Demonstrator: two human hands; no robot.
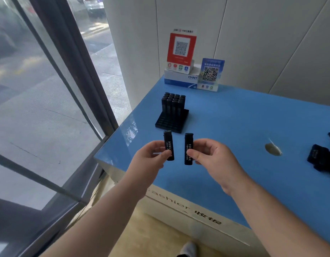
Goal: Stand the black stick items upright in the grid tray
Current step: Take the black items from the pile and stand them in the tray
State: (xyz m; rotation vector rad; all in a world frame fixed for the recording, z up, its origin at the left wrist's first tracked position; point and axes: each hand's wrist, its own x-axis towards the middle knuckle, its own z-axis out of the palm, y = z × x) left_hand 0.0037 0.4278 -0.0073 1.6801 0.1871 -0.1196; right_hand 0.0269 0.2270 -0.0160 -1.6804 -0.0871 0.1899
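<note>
Two black sticks are held upright over the blue counter (234, 127), near its front edge. One black stick (168, 147) is pinched by the left hand (151, 156), the other stick (188, 148) by the right hand (212, 156). Just behind them, the grid tray (171, 121) is seen with its back rows filled. Each stick should be kept straight, lined up over an empty front hole, and pushed down gently. More sticks (323, 158) are left lying far right
</note>
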